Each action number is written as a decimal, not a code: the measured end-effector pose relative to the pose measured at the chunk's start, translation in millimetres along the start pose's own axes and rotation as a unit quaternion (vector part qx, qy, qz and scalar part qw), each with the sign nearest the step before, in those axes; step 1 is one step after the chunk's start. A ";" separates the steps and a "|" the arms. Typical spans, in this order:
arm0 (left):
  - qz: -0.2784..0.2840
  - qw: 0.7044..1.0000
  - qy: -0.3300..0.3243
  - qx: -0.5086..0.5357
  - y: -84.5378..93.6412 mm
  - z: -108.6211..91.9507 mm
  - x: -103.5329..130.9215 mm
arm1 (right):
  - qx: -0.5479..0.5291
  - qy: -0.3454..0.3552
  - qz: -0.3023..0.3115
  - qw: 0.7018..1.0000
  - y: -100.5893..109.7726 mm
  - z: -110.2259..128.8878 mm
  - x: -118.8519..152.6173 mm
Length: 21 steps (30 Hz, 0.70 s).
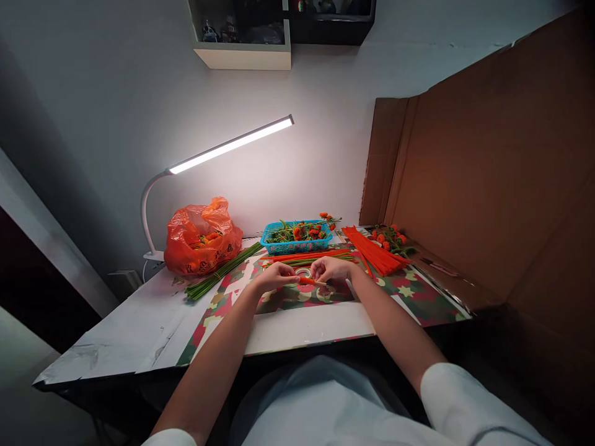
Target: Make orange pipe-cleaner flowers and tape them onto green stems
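Note:
Both my hands meet over the middle of the table, pinching a short fuzzy orange piece (pixel 306 281) between them. My left hand (pixel 277 276) is closed on its left end. My right hand (pixel 331 270) pinches at the other end, where a thin pale tip sticks out; the fingers partly hide it. Just behind the fingers lies a pale ring like a tape roll (pixel 303 271). Orange and green pipe cleaners (pixel 320 255) lie in a row beyond. A fan of orange pipe cleaners (pixel 375 251) rests to the right.
A blue basket (pixel 274 247) holds orange flowers with green stems. More orange flowers (pixel 388 238) lie by the cardboard wall (pixel 483 167). At left are an orange plastic bag (pixel 186 251), a bundle of green stems (pixel 218 275) and a lit lamp (pixel 232 145). A shelf (pixel 246 59) hangs above.

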<state>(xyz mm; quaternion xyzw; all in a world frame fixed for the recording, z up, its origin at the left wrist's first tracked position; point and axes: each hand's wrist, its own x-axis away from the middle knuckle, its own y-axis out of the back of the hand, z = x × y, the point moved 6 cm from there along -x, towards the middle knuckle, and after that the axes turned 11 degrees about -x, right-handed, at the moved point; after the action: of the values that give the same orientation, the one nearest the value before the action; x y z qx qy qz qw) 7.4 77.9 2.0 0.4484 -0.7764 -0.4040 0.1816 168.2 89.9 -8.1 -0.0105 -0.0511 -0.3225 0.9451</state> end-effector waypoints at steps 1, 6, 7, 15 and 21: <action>0.001 1.000 -0.001 -0.008 -0.2 1.1 -0.4 | 0.004 -0.004 0.001 1.000 -0.6 0.0 0.7; 0.019 0.999 -0.006 -0.031 -3.3 3.5 -0.4 | 0.022 -0.023 0.008 0.999 -2.7 0.4 2.9; 0.020 0.999 -0.002 -0.037 -3.5 3.9 -0.2 | 0.025 -0.024 0.009 0.999 -3.2 0.7 2.9; -0.006 0.997 0.003 -0.076 0.6 5.4 0.1 | 0.077 0.016 -0.019 0.997 -3.5 1.5 -1.0; -0.036 0.995 0.031 -0.093 1.6 4.4 1.2 | 0.169 0.045 -0.093 0.980 -0.9 7.8 -0.7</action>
<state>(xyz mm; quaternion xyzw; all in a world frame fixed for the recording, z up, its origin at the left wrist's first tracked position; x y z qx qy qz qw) 3.1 79.3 0.5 0.4698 -0.7127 -0.4665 0.2320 166.3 90.0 -0.5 0.1688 -0.0633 -0.3954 0.9006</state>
